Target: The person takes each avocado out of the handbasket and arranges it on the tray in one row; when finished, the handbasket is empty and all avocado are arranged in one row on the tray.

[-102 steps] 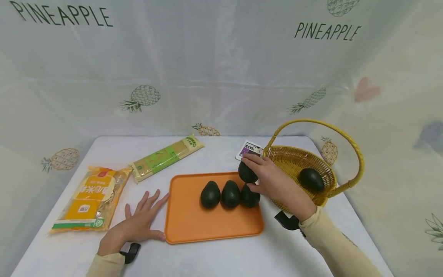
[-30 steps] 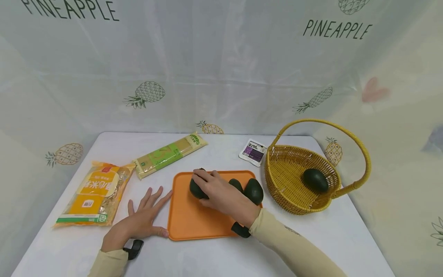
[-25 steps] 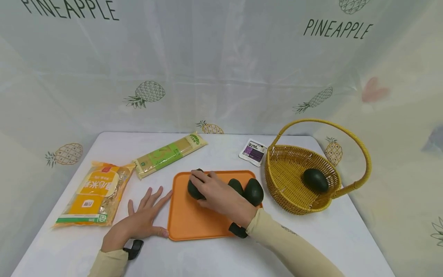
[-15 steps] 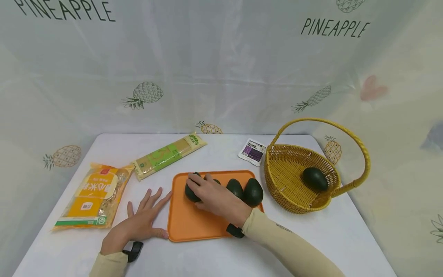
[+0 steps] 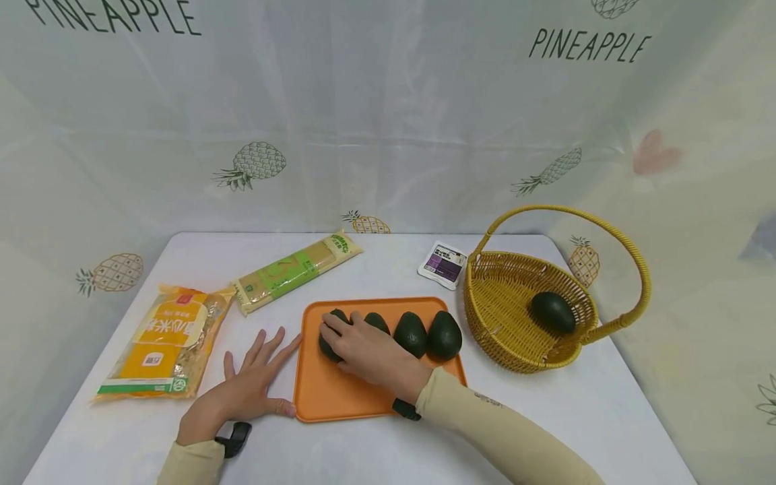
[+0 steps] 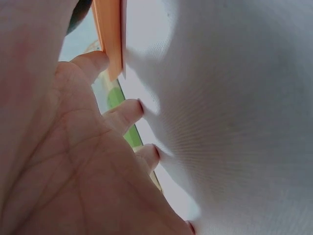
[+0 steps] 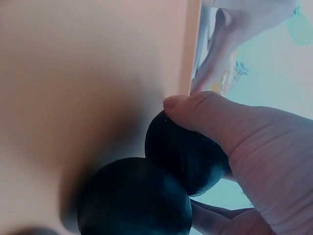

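My right hand [image 5: 370, 350] grips a dark green avocado [image 5: 328, 345] near the left end of an orange tray [image 5: 339, 397]. In the right wrist view the thumb presses on that avocado [image 7: 181, 152], which touches a neighbouring avocado [image 7: 134, 196]. To its right on the tray stand a partly covered avocado [image 5: 378, 320], a middle avocado [image 5: 410, 335] and a right-end avocado [image 5: 444, 335]. My left hand [image 5: 245, 391] lies spread on the table, index finger and thumb touching the tray's left edge. Its fingertips meet the white surface in the left wrist view.
A yellow wicker basket [image 5: 494, 330] with a tall handle stands right of the tray, holding one avocado [image 5: 552, 312]. A small white and purple packet [image 5: 442, 265] lies beside it. Left lie an orange food bag [image 5: 164, 343] and a long green-labelled packet [image 5: 297, 271].
My right hand has carried an avocado from the tray's right end to its left, then edged further left and lower. Another avocado shows more from behind the hand. The left hand stays in place.
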The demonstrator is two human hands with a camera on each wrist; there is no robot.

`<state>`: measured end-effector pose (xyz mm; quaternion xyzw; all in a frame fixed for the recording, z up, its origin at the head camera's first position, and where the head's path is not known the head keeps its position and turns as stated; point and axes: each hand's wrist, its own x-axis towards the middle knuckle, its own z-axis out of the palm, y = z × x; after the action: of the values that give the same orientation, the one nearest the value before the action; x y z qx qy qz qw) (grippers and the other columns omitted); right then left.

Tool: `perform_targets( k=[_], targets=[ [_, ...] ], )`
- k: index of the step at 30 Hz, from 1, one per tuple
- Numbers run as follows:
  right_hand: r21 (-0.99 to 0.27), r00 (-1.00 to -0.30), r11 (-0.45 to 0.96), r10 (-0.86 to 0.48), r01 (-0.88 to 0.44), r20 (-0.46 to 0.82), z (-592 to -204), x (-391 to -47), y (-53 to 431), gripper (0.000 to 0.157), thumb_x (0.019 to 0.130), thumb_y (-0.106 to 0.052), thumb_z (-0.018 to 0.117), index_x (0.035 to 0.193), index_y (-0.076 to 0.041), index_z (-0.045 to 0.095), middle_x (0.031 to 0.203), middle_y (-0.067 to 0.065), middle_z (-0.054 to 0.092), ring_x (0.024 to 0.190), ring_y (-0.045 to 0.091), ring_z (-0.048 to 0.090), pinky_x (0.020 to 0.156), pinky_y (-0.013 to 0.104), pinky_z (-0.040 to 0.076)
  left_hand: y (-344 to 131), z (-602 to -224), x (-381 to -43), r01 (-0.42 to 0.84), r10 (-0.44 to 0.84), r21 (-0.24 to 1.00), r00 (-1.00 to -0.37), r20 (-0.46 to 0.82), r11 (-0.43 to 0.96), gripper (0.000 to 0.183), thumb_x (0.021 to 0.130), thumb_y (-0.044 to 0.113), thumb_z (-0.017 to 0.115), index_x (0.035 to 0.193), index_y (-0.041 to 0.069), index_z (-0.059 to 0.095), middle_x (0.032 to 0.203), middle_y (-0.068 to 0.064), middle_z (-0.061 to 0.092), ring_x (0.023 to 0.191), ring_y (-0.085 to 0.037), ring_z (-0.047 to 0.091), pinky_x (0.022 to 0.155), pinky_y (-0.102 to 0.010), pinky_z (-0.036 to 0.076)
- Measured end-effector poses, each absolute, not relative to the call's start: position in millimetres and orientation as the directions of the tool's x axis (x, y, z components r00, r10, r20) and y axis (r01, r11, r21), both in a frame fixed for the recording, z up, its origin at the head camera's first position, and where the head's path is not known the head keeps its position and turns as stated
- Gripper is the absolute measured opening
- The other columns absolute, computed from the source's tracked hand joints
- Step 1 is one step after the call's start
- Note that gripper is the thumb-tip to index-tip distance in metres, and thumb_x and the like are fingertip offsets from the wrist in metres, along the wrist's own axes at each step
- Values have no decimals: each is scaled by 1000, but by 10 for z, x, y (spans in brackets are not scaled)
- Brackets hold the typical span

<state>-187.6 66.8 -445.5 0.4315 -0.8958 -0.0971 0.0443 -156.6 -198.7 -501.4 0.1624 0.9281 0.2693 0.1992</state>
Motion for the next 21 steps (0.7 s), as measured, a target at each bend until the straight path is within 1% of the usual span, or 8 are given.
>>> perform_targets(
  k=[6,11,13,14,16,18,21],
  targets=[
    [319,-599,568,-800,-758,2,-4493,-1864,651,66,101,-44,74,155,-12,55,159,6,57,117,23,68,100,28,59,-1983,-5010,-1567,195,409,563,-868,-283,803,128,68,63,91,172,28,24,181,-22,6,162,-60,-9,107,-94,-15],
    [350,-613,574,-790,-741,-4,-4492,-1851,661,65,101,-47,73,154,-14,56,157,3,58,114,22,68,98,24,59,-1983,-5005,-1563,198,411,566,-868,-277,801,127,68,63,91,171,28,25,181,-22,6,161,-60,-8,107,-94,-15],
    [351,-619,578,-785,-736,-5,-4489,-1845,664,67,100,-48,74,154,-15,55,157,3,58,116,23,66,98,23,59,-1984,-5002,-1559,201,411,565,-869,-274,801,127,68,64,91,171,27,25,181,-22,7,161,-60,-8,107,-94,-15],
    [351,-620,579,-785,-736,-5,-4489,-1841,665,67,100,-49,74,154,-15,56,156,3,58,120,24,66,100,23,58,-1985,-5001,-1559,202,412,564,-870,-273,800,127,68,64,90,171,27,25,181,-22,7,161,-60,-8,107,-94,-15],
    [346,-618,578,-786,-739,-5,-4486,-1835,663,68,99,-49,76,154,-14,56,156,4,59,131,26,63,108,25,56,-1987,-5002,-1559,204,413,564,-869,-272,800,127,69,64,90,171,27,25,180,-22,7,161,-60,-8,107,-94,-15],
    [356,-612,569,-791,-742,-10,-4482,-1831,661,69,98,-49,76,154,-13,57,156,4,59,142,27,59,118,28,51,-1989,-5005,-1559,203,414,564,-868,-274,800,126,69,64,90,171,27,25,181,-22,7,162,-60,-8,107,-94,-14],
    [373,-609,556,-793,-743,-32,-4474,-1823,652,69,99,-50,75,155,-13,56,156,4,59,150,26,53,126,31,43,-1992,-5008,-1557,205,416,566,-867,-274,799,126,69,64,90,171,27,25,181,-22,8,162,-60,-7,107,-94,-14]
  ],
)
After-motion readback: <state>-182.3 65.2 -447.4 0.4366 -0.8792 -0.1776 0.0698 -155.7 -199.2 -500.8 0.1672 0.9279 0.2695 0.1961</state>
